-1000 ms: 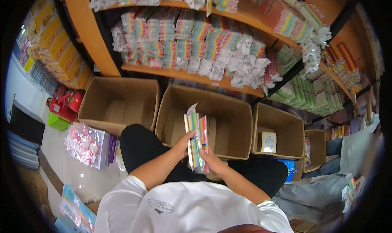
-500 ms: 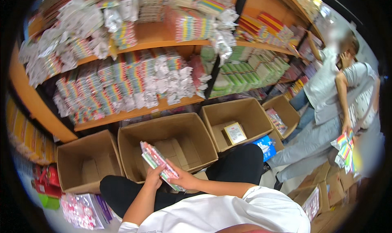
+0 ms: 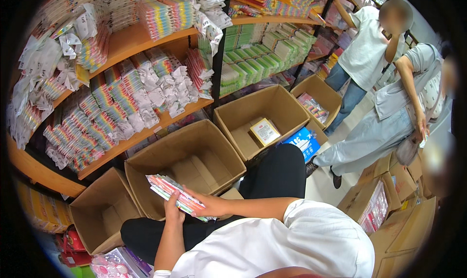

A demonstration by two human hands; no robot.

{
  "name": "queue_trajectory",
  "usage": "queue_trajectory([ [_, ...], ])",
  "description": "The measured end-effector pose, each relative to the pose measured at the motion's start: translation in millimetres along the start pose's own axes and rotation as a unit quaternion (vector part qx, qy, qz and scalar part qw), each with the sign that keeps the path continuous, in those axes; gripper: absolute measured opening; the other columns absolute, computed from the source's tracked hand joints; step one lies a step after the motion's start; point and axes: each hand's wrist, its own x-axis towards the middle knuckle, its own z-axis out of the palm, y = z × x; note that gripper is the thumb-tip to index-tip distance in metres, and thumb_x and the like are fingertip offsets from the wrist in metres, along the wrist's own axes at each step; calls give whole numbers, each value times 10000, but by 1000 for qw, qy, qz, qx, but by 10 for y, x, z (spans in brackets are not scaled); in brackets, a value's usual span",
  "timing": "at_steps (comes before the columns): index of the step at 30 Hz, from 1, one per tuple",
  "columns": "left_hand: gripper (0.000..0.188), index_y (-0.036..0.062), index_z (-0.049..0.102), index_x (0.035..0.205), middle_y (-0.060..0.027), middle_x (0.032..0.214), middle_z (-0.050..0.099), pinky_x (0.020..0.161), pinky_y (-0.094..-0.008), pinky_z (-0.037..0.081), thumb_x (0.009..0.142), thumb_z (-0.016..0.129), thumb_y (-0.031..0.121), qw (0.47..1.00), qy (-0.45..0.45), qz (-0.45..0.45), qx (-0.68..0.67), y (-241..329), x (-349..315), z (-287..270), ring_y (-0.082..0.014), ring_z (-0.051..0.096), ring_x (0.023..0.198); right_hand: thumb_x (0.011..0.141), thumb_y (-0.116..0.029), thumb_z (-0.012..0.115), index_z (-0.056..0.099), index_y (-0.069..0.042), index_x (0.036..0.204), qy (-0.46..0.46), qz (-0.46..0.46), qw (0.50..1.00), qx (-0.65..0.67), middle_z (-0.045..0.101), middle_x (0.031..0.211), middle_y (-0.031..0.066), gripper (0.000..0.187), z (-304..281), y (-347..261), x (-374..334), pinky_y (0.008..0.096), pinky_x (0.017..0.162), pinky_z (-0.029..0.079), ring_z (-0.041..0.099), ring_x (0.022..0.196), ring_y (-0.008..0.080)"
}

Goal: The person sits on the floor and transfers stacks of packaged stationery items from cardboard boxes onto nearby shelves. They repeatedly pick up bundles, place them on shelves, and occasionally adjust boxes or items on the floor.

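A stack of slim, flat packets (image 3: pixel 168 188) in pink, white, orange and green, with glossy-looking wrapping, is held above the black-trousered legs (image 3: pixel 270 180), near a large open brown cardboard box (image 3: pixel 219 149). The far end of the stack is pointed up and to the left, and is seen against the left part of that box; whether the rim is touched cannot be told. By the left hand (image 3: pixel 173 211) the stack is gripped from the left, with the fingers beneath hidden. By the right hand (image 3: pixel 211 205) it is clasped from the right, so that both hands are closed on it.

The step in hand is judged to be the holding together and evening-up of the packets as one bundle. For the next move, steady pressure from both sides seems to be called for, as single packets could slide out.

On the held packets, any printing is too small to be read. Dark print is shown on crumpled white wrapper ends (image 3: pixel 87 26) at the upper left. Bold white characters are carried by a blue carton (image 3: pixel 302 145) beside the right leg. On a yellow box with a white panel (image 3: pixel 264 132), lying in the smaller open brown cardboard box (image 3: pixel 253 110), fine lines are seen but cannot be made out.
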Motion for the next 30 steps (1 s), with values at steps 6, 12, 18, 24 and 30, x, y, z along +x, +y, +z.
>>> queue_trajectory([
  [6, 487, -4, 429, 1366, -178, 1175, 612, 954, -432, 531, 943, 639, 118, 999, 32, 26, 17, 37, -9, 56, -295, 627, 1093, 755, -397, 837, 200, -6, 1551, 82, 85, 961, -250, 461, 1383, 282, 1091, 159, -324, -81, 480, 1029, 455, 496, 1264, 444],
  [12, 441, 3, 478, 1306, -178, 1115, 632, 898, -421, 542, 926, 657, 136, 996, 79, 28, 14, 37, 42, -37, -282, 639, 1007, 777, -414, 816, 222, -44, 1557, 101, 31, 980, -171, 534, 1336, 289, 1047, 221, 47, 17, 459, 944, 506, 609, 1121, 425],
  [18, 488, -2, 442, 1341, -192, 1148, 626, 890, -452, 552, 923, 651, 139, 996, 69, 45, 18, 134, 18, 42, -299, 638, 1018, 884, -590, 702, 482, -4, 1384, 7, 233, 935, 266, 643, 1132, 73, 801, 74, 350, -2, 280, 793, 481, 585, 971, 125],
  [24, 531, 1, 406, 1385, -210, 1193, 617, 915, -450, 548, 928, 640, 134, 997, 44, 57, 19, 209, -34, 88, -297, 635, 1050, 829, -530, 782, 550, 10, 1233, -33, 200, 949, 241, 639, 1103, 85, 713, 61, 305, -41, 308, 840, 485, 583, 984, 144],
  [30, 555, 8, 391, 1416, -216, 1215, 615, 951, -451, 535, 931, 641, 110, 996, 8, 47, 73, 129, 26, 96, -317, 635, 1071, 731, -368, 897, 569, 17, 1196, 17, 147, 965, 216, 661, 1074, 91, 687, 143, 271, -73, 308, 869, 501, 612, 979, 165],
])
